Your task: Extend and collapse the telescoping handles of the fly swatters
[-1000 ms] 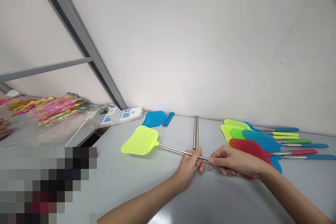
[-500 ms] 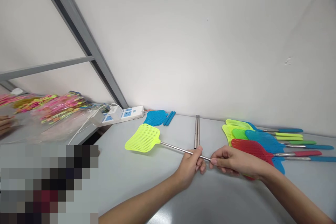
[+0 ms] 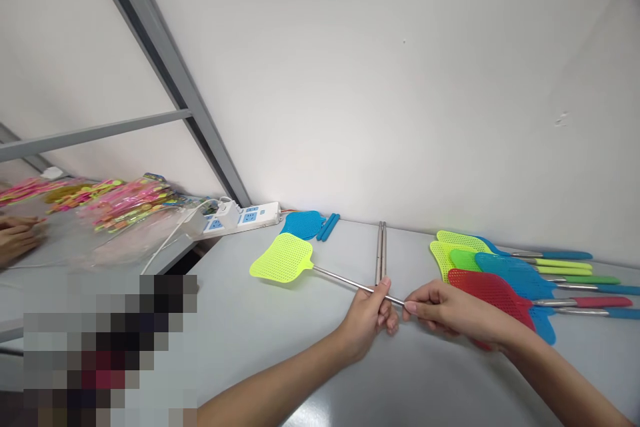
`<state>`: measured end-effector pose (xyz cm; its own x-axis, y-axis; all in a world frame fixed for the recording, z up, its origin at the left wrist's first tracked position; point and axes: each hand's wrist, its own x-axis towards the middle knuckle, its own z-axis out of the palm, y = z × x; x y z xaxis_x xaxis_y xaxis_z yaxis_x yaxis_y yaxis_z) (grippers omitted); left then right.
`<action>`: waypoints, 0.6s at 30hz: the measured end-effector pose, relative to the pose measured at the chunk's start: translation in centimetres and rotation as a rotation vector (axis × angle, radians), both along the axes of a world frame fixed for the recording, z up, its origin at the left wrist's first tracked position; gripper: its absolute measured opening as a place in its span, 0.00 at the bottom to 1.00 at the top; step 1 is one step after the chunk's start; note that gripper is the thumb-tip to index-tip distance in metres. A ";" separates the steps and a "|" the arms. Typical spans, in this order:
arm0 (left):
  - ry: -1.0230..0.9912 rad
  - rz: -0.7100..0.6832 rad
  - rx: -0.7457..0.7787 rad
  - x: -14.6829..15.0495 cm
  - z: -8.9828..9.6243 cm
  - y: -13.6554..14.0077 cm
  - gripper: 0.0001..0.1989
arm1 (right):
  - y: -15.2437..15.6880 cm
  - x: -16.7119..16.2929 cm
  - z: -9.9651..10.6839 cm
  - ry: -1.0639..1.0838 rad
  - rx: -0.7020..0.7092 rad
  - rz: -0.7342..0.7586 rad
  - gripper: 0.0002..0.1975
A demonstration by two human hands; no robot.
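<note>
A fly swatter (image 3: 283,258) with a yellow-green mesh head and a thin metal rod slants across in front of me, its head to the left. My left hand (image 3: 370,317) is closed on the rod, thumb on top. Just to its right, my right hand (image 3: 435,307) pinches the rod's end between thumb and fingers; that tip is hidden. Beyond my left hand lie metal rods (image 3: 381,250), side by side on the grey table (image 3: 280,333). At the back are a blue swatter head (image 3: 303,224) and two blue handle grips (image 3: 328,227).
On the right lies a pile of swatters, among them a red one (image 3: 490,290), with coloured grips. A white power strip (image 3: 255,215) with a plug and cable sits at the back left. Another table holds bagged pink and yellow items (image 3: 133,200), near another person's hands (image 3: 20,238).
The view has shifted slightly, so everything appears a little further right. Both hands keep hold of the swatter rod. More of the other person's hands shows at left.
</note>
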<state>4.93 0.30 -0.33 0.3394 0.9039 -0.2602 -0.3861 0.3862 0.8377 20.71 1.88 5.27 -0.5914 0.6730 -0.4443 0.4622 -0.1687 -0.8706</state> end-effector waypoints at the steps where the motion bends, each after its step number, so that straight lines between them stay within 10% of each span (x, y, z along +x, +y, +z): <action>1: 0.017 -0.029 0.004 -0.1 0.1 -0.1 0.27 | 0.0 0.0 -0.1 -0.004 0.004 -0.008 0.16; 5: 0.350 -0.208 0.219 -0.5 0.8 -1.6 0.26 | 0.1 0.0 -0.5 0.004 0.028 0.018 0.15; 10: 1.009 -0.140 1.133 -1.2 2.7 -2.5 0.11 | 0.2 0.2 -1.5 -0.059 0.153 0.060 0.15; 18: 1.501 -0.360 1.366 -2.8 1.8 -0.1 0.04 | -0.3 -0.6 -0.9 -0.045 0.132 0.041 0.19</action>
